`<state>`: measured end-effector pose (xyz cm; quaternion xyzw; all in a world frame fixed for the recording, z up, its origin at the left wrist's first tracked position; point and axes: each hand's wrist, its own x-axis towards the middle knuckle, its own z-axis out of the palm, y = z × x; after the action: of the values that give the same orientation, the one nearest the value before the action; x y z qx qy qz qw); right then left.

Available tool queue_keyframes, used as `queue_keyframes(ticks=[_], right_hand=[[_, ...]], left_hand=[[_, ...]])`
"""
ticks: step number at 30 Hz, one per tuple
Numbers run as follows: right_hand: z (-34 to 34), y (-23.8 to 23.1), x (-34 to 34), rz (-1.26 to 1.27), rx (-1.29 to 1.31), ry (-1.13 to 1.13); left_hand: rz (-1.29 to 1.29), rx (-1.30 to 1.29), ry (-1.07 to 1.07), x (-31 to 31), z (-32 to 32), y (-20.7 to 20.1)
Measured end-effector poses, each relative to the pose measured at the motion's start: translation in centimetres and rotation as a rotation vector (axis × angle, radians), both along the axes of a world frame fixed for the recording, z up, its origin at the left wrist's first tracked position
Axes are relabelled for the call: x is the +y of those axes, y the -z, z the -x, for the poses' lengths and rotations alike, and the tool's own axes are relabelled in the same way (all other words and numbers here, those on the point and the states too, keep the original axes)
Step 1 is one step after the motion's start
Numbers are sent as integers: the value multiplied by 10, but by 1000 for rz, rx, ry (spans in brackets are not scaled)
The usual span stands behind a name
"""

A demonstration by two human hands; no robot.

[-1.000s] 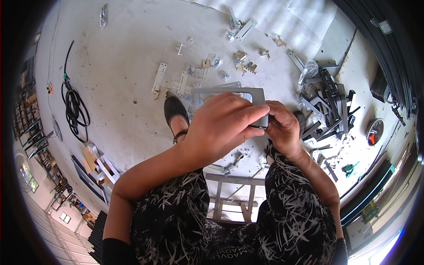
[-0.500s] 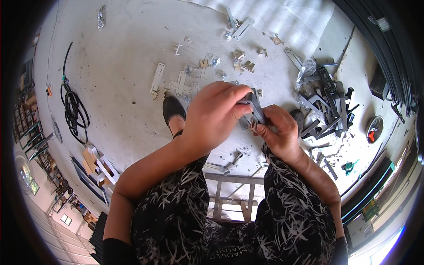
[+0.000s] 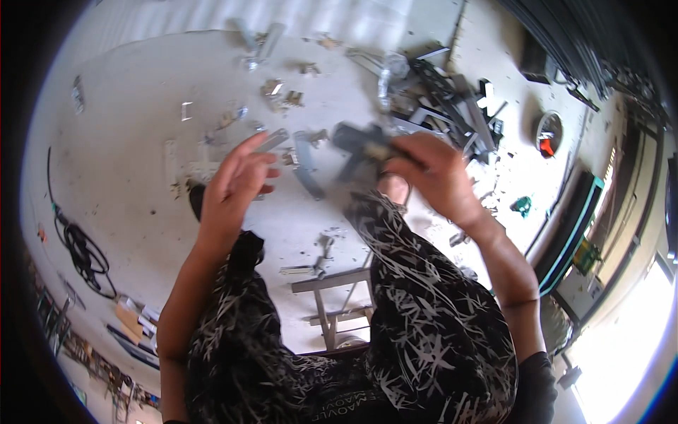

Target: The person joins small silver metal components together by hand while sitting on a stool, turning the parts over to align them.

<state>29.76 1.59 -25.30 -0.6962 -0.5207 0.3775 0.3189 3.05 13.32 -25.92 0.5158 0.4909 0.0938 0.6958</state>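
My right hand (image 3: 434, 173) grips a dark grey metal bracket (image 3: 359, 141), smeared by motion, above the floor between my legs. My left hand (image 3: 236, 180) hangs apart from it on the left, fingers loosely spread, with nothing visible in the grasp. Just past its fingertips shows a grey metal strip (image 3: 274, 140), which seems to lie on the floor. Between the two hands a longer grey strip (image 3: 306, 166) rests on the floor, with a small metal clip (image 3: 289, 157) beside it.
A heap of dark metal brackets (image 3: 452, 106) lies to the right, near a round bowl (image 3: 549, 134) with an orange item. Small metal fittings (image 3: 282, 92) are scattered ahead. A coiled black cable (image 3: 81, 247) lies left; a metal-framed stool (image 3: 332, 283) is below me.
My hands have parted: the left has let go of the bracket and drawn left, while the right keeps it. My view has swung to the right.
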Motion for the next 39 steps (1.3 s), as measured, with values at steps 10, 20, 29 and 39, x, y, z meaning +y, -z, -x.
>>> queue_keyframes(ticks=[10, 20, 29, 39], right_hand=[[-152, 8, -186, 1201, -849, -507], [-143, 102, -263, 1300, -603, -456], [-73, 25, -80, 514, -210, -58], [11, 110, -13, 170, -752, -292]], left_hand=[[57, 88, 76, 2, 4, 26], [89, 112, 151, -2, 10, 40], [145, 163, 206, -1, 4, 62], [176, 185, 120, 3, 21, 60]])
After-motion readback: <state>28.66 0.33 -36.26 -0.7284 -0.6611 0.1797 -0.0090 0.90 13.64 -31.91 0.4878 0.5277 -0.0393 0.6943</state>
